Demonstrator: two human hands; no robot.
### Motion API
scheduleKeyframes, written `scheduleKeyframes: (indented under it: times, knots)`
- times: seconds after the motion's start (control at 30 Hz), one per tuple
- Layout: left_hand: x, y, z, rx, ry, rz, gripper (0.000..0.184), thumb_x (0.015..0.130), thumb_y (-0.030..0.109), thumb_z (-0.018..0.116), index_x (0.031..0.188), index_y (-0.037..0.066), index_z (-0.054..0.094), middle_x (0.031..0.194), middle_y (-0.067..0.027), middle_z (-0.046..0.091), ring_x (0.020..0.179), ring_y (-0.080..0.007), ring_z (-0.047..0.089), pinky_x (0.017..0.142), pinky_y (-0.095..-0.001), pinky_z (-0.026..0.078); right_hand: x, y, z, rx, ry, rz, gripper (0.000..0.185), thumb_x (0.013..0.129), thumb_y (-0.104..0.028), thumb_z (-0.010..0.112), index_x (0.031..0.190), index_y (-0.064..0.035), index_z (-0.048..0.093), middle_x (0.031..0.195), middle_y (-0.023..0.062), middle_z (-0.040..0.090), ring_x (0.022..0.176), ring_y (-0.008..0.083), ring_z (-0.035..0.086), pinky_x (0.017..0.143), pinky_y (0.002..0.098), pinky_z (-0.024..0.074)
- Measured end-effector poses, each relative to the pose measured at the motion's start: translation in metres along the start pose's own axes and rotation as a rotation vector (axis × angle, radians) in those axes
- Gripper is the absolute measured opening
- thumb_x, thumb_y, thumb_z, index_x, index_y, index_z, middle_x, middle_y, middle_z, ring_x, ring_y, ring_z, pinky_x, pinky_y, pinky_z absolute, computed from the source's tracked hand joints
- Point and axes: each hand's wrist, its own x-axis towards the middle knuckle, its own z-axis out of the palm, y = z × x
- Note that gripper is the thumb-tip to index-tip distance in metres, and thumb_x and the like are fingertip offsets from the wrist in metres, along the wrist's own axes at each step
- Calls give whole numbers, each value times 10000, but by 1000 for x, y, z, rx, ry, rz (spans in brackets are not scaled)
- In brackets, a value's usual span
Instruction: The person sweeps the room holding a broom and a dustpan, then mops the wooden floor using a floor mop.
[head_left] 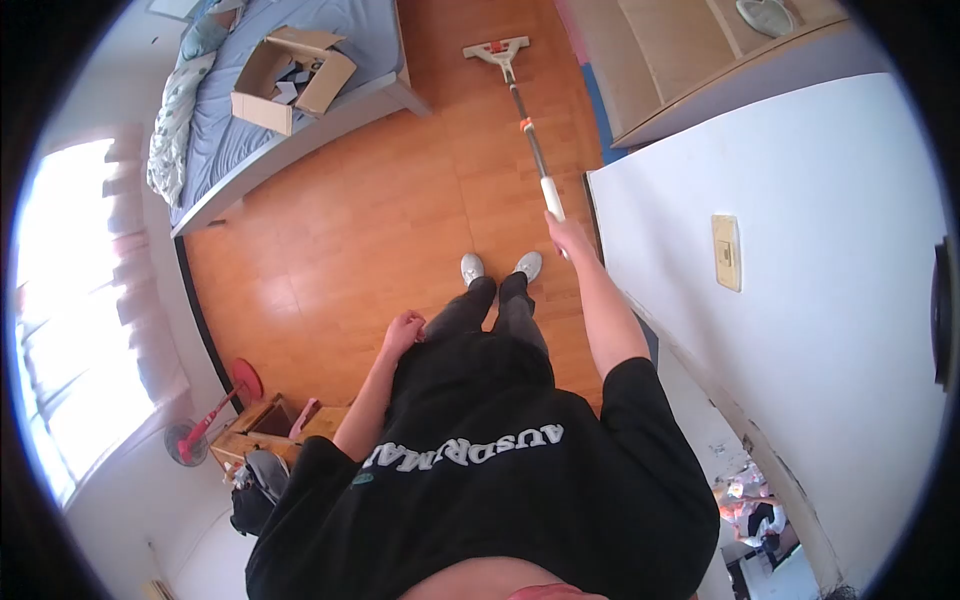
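My right hand (570, 236) is wrapped round the white grip of a mop (533, 145) with a grey pole. Its wide white and red head (497, 48) rests on the wooden floor, out ahead of my feet. By my left thigh hangs my left hand (405, 330), fingers loosely bent and a little apart, with nothing visible in it.
To the left ahead, a bed (290, 165) bears an opened cardboard box (262, 85). A brown shelf unit (680, 60) and a white wall (800, 190) stand on the right. Behind at left are a red fan (190, 440) and a wooden cabinet (235, 445).
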Motion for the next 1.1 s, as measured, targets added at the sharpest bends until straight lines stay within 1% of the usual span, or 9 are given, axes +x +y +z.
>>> scheduleKeyframes:
  times: [0.03,0.13,0.27,0.43,0.57,0.7,0.93,1.0,1.1]
  knots:
    - [2,-5,2,-61,-10,-40,164,803,125,502,882,-1,571,626,-78,576,545,-142,567,505,-261,467,0,18,2,-10,-14,-22,640,845,-541,398,593,20,576,486,128,547,464,261,577,482,387,453]
    - [5,-7,6,-138,-19,-98,165,806,133,503,879,2,572,628,-74,576,550,-142,567,512,-258,466,-37,77,11,34,15,70,635,844,-553,403,580,10,533,451,110,503,434,248,549,455,386,437]
    - [12,-11,9,-207,41,-127,168,805,153,512,861,10,581,618,-60,573,569,-135,565,530,-248,459,-147,127,-1,106,-56,162,686,830,-570,437,738,100,551,540,157,544,487,258,574,439,370,429]
    - [38,-19,2,-245,141,-60,164,791,158,527,829,17,602,622,-47,575,574,-121,547,540,-237,441,-209,192,5,-116,-14,223,659,832,-553,459,669,80,539,546,166,548,468,247,565,427,347,421]
    - [52,-5,-10,-216,210,-18,165,776,159,539,814,18,616,639,-42,582,588,-113,540,554,-234,430,-203,137,2,-9,-103,292,615,839,-524,468,650,58,536,526,147,533,430,237,547,413,350,417]
    - [62,31,-23,-292,175,-7,179,767,174,548,821,19,621,644,-38,589,612,-118,550,571,-241,430,-155,71,0,180,-132,133,577,840,-518,467,621,14,520,470,102,496,384,217,519,369,342,389]
    - [131,108,-33,78,-63,106,220,781,228,535,792,22,612,640,-65,591,601,-145,564,573,-271,447,-33,-103,2,68,-109,49,593,843,-550,406,669,1,539,494,91,511,407,213,527,379,350,388]
    - [160,155,-35,-74,-252,-9,265,803,290,525,812,34,592,647,-66,595,603,-147,574,562,-281,460,-22,-140,6,70,-78,36,589,843,-547,409,677,2,544,507,93,519,415,214,531,384,350,392]
    - [184,236,-26,-363,-274,-29,328,816,353,524,866,31,559,708,-90,600,617,-164,579,551,-299,478,-29,-177,0,75,-57,82,597,843,-547,409,677,10,547,529,100,531,432,213,540,419,345,413]
